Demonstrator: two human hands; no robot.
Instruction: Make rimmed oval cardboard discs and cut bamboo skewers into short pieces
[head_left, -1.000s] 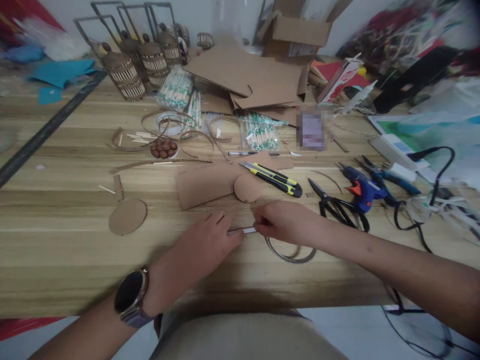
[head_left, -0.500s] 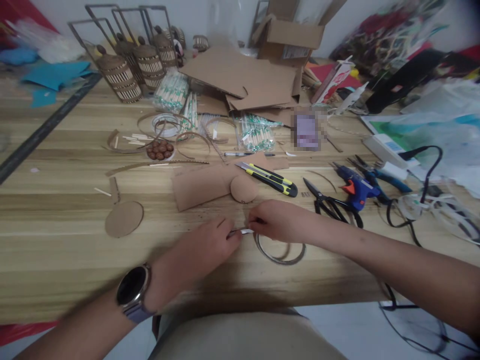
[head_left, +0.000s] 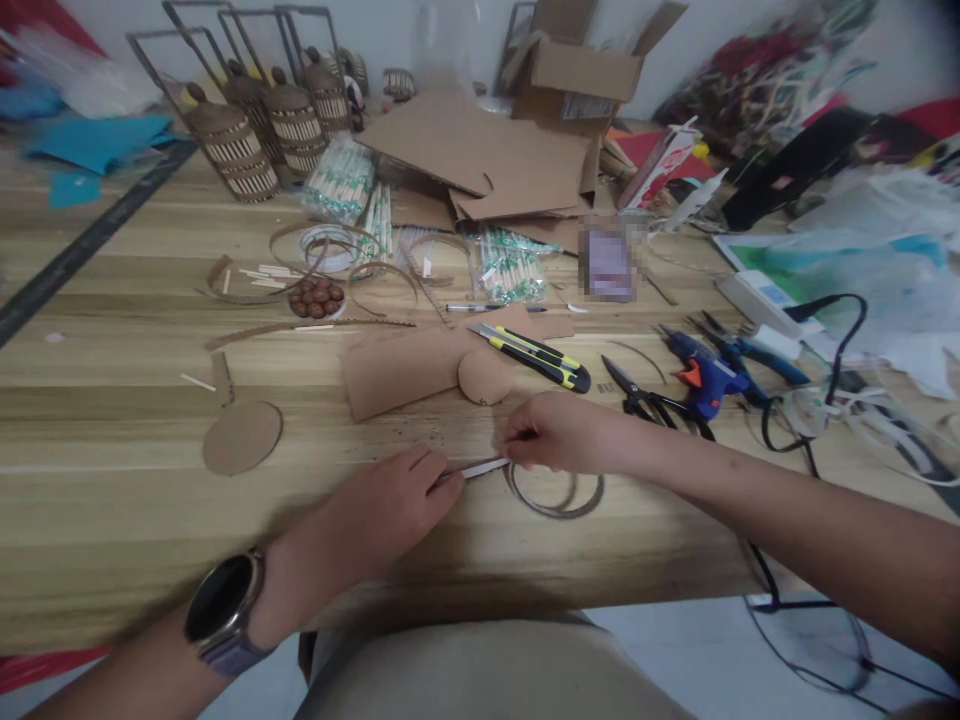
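Note:
A narrow strip with a white face [head_left: 484,467] stretches low over the table between my two hands. Its one end is in the closed fingers of my left hand [head_left: 390,505], which wears a watch on the wrist. My right hand [head_left: 555,432] pinches the other end, and its fingertips are partly hidden. Just below the right hand is a thin greyish ring-shaped coil [head_left: 559,513], apparently joined to the strip. Beyond the hands, a small cardboard disc [head_left: 484,377] and a yellow-black utility knife [head_left: 532,358] lie on cardboard pieces [head_left: 397,372].
On the right are black scissors [head_left: 652,400], a blue glue gun [head_left: 705,375] and pliers [head_left: 765,360]. A larger cardboard disc [head_left: 242,438] lies left. Further back are a bowl of brown beads [head_left: 316,298], bagged sticks [head_left: 510,265] and several small lanterns [head_left: 236,150].
My left hand has moved left and slightly down, away from the right hand. A longer piece of the strip now shows between them. The right hand stays nearly in place.

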